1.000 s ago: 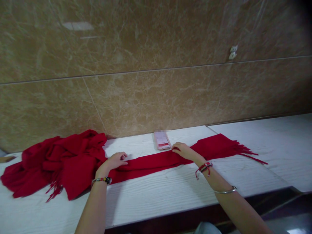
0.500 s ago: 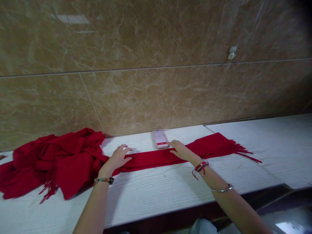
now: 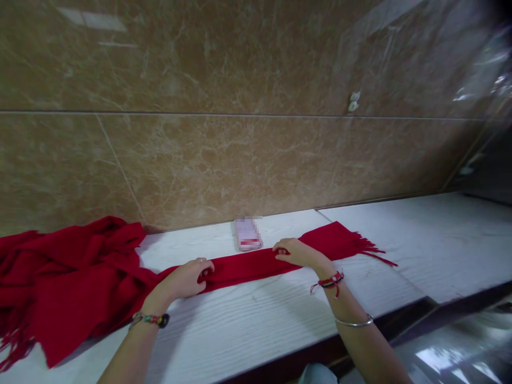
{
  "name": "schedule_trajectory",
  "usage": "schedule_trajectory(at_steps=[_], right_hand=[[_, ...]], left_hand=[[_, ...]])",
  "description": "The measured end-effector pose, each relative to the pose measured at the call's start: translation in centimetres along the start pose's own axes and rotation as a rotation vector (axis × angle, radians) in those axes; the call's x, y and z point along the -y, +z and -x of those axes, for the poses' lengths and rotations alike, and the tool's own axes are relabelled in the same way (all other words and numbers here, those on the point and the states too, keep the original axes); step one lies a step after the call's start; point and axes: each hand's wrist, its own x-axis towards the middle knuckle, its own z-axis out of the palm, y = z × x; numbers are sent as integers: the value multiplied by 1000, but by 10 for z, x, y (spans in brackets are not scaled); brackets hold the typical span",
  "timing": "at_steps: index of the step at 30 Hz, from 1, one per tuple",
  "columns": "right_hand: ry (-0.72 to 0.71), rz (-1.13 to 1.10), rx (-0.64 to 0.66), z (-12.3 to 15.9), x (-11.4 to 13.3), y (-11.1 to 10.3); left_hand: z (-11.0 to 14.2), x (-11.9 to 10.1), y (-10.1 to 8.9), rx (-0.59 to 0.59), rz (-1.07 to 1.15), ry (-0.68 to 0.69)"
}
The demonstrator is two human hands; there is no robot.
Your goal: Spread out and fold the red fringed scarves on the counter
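Observation:
A long red scarf lies folded into a narrow strip along the white tabletop, its fringed end to the right. My left hand is curled around the strip near its left part, thumb at the near edge and fingers over the far edge. Farther right, my right hand rests on the same strip with its fingers bent in on the cloth. Past the left hand, the strip runs into a loose heap of red cloth with fringe at its lower left. The undersides of both hands' grips are hidden.
A phone in a pink case lies just behind the scarf, near the wall. The brown marble-tiled wall borders the back of the white table. A small white fixture is on the wall. The table's dark front edge runs below my forearms.
Both hands have gone from spread fingers to fingers curled on the scarf strip. The view has shifted right, so the phone and heap appear farther left.

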Motion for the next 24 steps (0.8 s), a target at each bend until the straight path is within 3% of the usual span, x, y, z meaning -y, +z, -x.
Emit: schedule_trajectory(at_steps=[3, 6, 10, 16, 22, 24], right_hand=[[54, 96, -19, 16, -13, -3], [-10, 146, -19, 34, -18, 7], [-49, 205, -168, 50, -19, 28], [-88, 233, -280, 53, -23, 42], [-67, 175, -408, 53, -23, 39], [-75, 161, -413, 56, -21, 38]], left_hand=[[-8, -9, 8, -37, -26, 69], [-17, -23, 17, -66, -100, 131], [-24, -36, 25, -100, -210, 200], [-23, -36, 30, -151, -273, 221], [-19, -36, 25, -323, -239, 197], [-15, -38, 22, -276, -230, 222]])
